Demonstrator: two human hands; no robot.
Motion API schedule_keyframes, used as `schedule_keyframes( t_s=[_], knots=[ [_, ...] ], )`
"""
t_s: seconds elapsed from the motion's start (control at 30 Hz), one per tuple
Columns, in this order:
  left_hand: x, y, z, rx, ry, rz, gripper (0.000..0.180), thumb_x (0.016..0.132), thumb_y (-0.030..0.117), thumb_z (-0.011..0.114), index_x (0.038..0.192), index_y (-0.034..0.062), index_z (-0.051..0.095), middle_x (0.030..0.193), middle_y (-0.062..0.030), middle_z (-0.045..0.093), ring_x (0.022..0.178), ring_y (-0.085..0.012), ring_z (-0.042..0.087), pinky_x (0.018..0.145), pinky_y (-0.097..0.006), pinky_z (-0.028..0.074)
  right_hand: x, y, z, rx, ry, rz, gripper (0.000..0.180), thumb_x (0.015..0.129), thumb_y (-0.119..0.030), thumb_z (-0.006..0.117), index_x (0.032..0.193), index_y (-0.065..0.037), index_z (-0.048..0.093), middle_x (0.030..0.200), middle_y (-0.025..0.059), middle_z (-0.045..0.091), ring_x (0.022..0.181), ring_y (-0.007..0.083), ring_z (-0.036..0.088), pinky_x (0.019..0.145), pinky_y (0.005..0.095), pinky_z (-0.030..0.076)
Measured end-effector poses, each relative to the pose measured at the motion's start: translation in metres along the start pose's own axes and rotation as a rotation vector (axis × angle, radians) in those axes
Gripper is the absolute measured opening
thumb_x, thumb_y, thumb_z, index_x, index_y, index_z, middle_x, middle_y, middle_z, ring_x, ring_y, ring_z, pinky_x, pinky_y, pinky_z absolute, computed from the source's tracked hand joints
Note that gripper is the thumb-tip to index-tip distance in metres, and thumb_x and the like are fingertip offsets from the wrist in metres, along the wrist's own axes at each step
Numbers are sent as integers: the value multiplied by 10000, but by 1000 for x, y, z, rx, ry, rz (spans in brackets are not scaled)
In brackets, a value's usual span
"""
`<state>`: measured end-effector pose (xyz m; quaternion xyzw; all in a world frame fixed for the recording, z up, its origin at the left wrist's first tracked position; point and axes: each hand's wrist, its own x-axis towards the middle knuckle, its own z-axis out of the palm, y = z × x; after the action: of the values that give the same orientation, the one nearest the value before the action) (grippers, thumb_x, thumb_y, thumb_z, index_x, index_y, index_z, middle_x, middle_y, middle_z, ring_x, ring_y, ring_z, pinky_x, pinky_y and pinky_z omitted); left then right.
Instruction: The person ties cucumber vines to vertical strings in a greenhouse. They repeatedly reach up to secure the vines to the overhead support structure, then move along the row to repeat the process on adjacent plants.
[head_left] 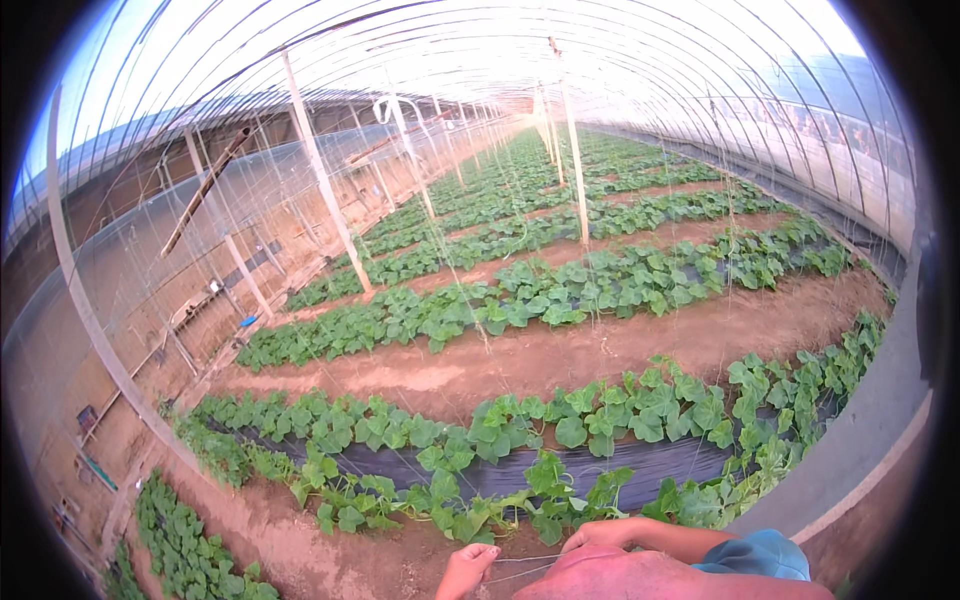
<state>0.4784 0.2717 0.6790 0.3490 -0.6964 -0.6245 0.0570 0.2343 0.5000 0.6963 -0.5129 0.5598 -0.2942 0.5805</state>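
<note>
At the lower edge my left hand (468, 568) is closed, its thumb and fingertips pinching a thin pale string (527, 559). The string stretches across to my right hand (605, 534), whose fingers curl around it close to my body. Part of the right hand is hidden behind my pinkish clothing. Just beyond both hands are the leafy green vine plants (548, 505) of the nearest row, growing beside black plastic mulch film (650, 468). Both hands are low, near the leaves.
Further rows of vines (480, 310) stretch away with brown soil paths (560, 355) between them. Pale posts (325, 180) and thin hanging strings stand among the rows. A slanting wooden pole (205, 192) hangs at left. Curved greenhouse plastic (850, 470) borders the right.
</note>
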Motion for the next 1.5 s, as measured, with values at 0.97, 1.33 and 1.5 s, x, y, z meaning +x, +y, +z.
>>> schedule_keyframes(
  t_s=[0.97, 1.33, 1.5],
  knots=[
    [181, -148, -25, -297, -162, -163, 350, 1055, 326, 549, 1255, 59, 656, 1015, -57, 663, 893, -177, 600, 779, -348, 513, -108, -617, -426, -609, 2223, -286, 448, 1019, -413, 563, 1209, -38, 718, 1059, 154, 728, 836, 261, 712, 776, 389, 596],
    [181, -138, -12, -293, -231, -160, 331, 1038, 319, 574, 1240, 71, 661, 963, -43, 656, 831, -162, 588, 718, -332, 500, -141, -658, -444, -1434, 2155, -815, 366, 939, -315, 604, 917, 24, 738, 834, 200, 708, 786, 272, 674, 735, 420, 530],
    [157, -152, -15, -298, -161, -162, 323, 1030, 316, 586, 1233, 77, 663, 940, -37, 653, 803, -155, 582, 691, -325, 495, -121, -636, -292, -689, 1853, -1270, 308, 929, -248, 620, 958, 35, 737, 683, 93, 615, 565, 187, 537, 536, 366, 428]
  ],
)
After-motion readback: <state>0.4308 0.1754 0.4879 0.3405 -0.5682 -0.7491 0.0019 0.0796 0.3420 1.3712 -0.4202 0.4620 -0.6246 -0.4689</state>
